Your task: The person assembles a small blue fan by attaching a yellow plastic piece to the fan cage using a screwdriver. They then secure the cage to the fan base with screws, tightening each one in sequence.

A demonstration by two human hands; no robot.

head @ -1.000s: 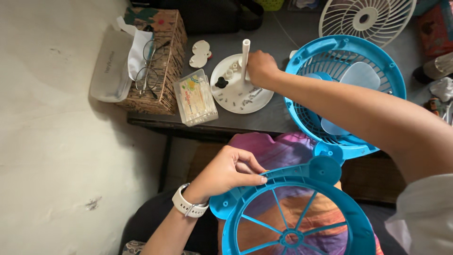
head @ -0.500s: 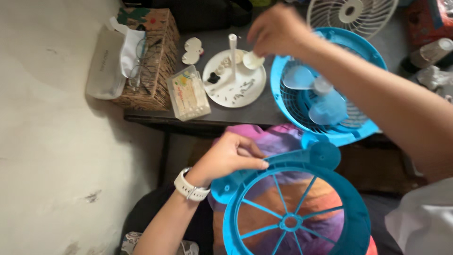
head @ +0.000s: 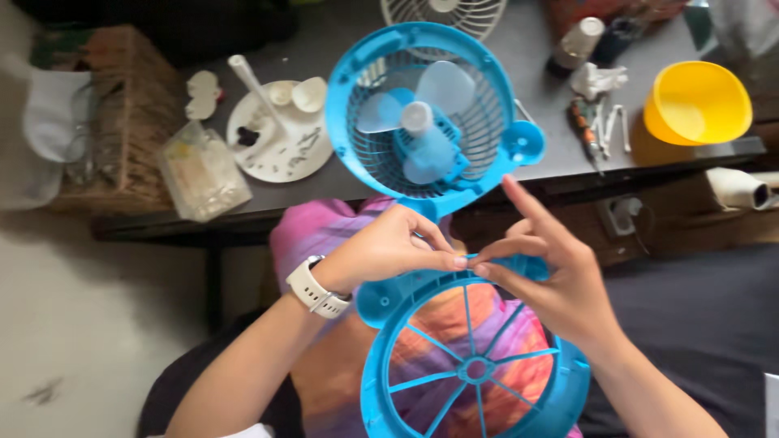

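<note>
Dark bench (head: 535, 158) carries a blue fan body (head: 422, 122), a white plate (head: 280, 146) of small parts and a yellow bowl (head: 698, 101). On the lap, a blue grille (head: 471, 357) is pinched at its top rim by the left hand (head: 381, 255); the right hand (head: 552, 276) pinches beside it, seemingly fitting something too small to tell.

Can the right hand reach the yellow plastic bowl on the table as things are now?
Probably yes: the right hand would first leave the blue fan frame; nothing blocks the yellow plastic bowl.
</note>
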